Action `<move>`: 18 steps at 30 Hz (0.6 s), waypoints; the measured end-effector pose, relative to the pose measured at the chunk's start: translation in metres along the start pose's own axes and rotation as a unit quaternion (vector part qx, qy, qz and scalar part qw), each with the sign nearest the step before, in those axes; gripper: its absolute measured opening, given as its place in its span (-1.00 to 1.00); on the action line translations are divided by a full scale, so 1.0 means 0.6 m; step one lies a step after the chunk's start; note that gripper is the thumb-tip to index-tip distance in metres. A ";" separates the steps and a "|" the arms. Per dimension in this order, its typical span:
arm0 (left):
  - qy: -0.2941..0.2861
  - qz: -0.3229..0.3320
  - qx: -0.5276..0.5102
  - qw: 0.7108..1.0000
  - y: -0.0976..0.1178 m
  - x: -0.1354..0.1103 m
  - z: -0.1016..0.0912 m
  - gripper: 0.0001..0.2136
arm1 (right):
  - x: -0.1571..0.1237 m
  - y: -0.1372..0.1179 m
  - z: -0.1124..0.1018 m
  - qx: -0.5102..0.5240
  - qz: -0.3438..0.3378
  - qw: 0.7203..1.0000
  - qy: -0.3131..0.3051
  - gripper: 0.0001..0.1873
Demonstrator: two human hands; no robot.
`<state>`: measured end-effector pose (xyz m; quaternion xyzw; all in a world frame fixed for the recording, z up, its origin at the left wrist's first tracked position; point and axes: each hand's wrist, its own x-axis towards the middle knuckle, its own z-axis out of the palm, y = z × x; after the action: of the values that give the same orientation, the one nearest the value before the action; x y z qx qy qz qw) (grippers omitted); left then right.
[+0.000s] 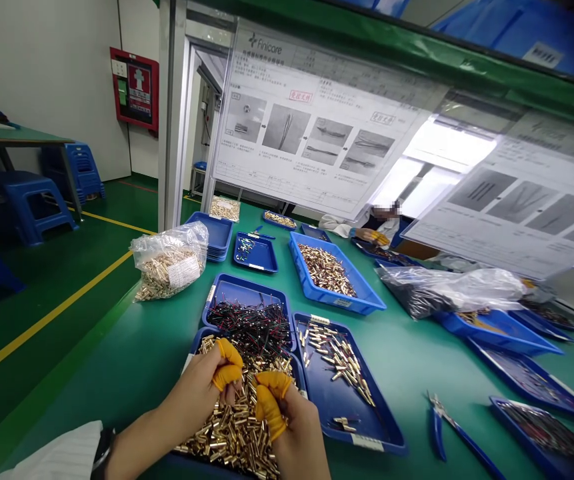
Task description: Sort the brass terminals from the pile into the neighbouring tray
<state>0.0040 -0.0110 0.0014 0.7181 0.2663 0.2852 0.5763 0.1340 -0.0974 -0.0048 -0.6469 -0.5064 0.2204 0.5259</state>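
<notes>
Yellow finger covers sit on the fingers of my left hand point(209, 377) and my right hand point(289, 407). Both hands are held close together over a heap of brass-coloured metal tubes point(234, 433) in a blue tray point(297, 370). Each hand is closed in a pinch; whatever is between the fingertips is too small or hidden to make out. Just behind, a second blue tray point(229, 285) holds black wires point(254, 323) with red ends. To the right, a third blue tray point(389, 437) carries loose brass tubes with thin dark wires point(347, 367).
Blue-handled pliers point(439, 427) lie on the green table point(401, 360) at right. A light-blue bin point(367, 303) of brass parts stands farther back. A plastic bag point(171, 263) of tubes is at left. Instruction sheets point(311, 127) hang above. A co-worker's gloved hand point(374, 237) shows beyond.
</notes>
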 end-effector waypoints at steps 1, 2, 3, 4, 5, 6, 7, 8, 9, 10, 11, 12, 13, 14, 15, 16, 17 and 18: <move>0.009 0.001 0.017 1.000 0.000 0.001 0.000 -0.84 | 0.000 0.000 0.000 -0.003 -0.004 1.000 0.005 -0.67; 0.015 0.009 0.040 0.999 -0.001 0.002 -0.001 -0.86 | -0.001 0.000 0.000 -0.006 -0.009 1.000 0.009 -0.68; 0.018 0.021 0.066 0.997 -0.001 0.003 -0.002 -0.87 | -0.002 0.001 -0.001 -0.010 -0.015 1.000 0.011 -0.69; 0.018 0.032 0.091 0.995 -0.002 0.003 -0.002 -0.87 | -0.002 0.002 -0.001 -0.014 -0.021 1.000 0.011 -0.70; 0.020 0.041 0.111 0.993 -0.002 0.004 -0.003 -0.86 | -0.003 0.003 -0.001 -0.020 -0.027 0.999 0.009 -0.71; 0.021 0.046 0.126 0.991 -0.002 0.004 -0.003 -0.85 | -0.004 0.004 -0.001 -0.028 -0.033 0.999 0.006 -0.72; 0.022 0.047 0.137 0.989 -0.003 0.003 -0.003 -0.84 | -0.005 0.005 -0.001 -0.038 -0.039 0.999 0.001 -0.72; 0.022 0.047 0.144 0.988 -0.003 0.003 -0.003 -0.84 | -0.005 0.006 -0.002 -0.048 -0.044 0.998 -0.003 -0.72; 0.023 0.048 0.150 0.987 -0.003 0.003 -0.003 -0.85 | -0.006 0.006 -0.002 -0.058 -0.049 0.997 -0.007 -0.72; 0.025 0.051 0.155 0.986 -0.004 0.003 -0.003 -0.85 | -0.006 0.006 -0.002 -0.067 -0.053 0.996 -0.010 -0.72; 0.026 0.056 0.161 0.985 -0.005 0.003 -0.003 -0.85 | -0.006 0.005 -0.002 -0.074 -0.056 0.996 -0.015 -0.72; 0.026 0.063 0.167 0.984 -0.006 0.002 -0.003 -0.84 | -0.005 0.003 -0.002 -0.079 -0.057 0.995 -0.020 -0.72; 0.026 0.072 0.173 0.982 -0.008 0.002 -0.003 -0.84 | -0.004 0.001 -0.003 -0.082 -0.057 0.995 -0.026 -0.72; 0.024 0.083 0.179 0.980 -0.010 0.002 -0.004 -0.83 | -0.003 -0.001 -0.004 -0.084 -0.056 0.994 -0.033 -0.72; 0.022 0.096 0.184 0.978 -0.012 0.002 -0.004 -0.82 | -0.001 -0.003 -0.005 -0.087 -0.052 0.994 -0.040 -0.73; 0.019 0.111 0.191 0.975 -0.014 0.002 -0.005 -0.82 | 0.000 -0.004 -0.006 -0.091 -0.048 0.993 -0.050 -0.73; 0.014 0.127 0.200 0.971 -0.017 0.002 -0.006 -0.81 | 0.002 -0.004 -0.007 -0.098 -0.044 0.992 -0.062 -0.74; 0.007 0.144 0.213 0.966 -0.019 0.002 -0.007 -0.81 | 0.003 -0.003 -0.008 -0.105 -0.042 0.991 -0.071 -0.75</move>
<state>0.0011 -0.0048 -0.0090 0.8527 0.2189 0.3071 0.3614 0.1375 -0.0982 -0.0011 -0.6596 -0.5894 0.1886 0.4266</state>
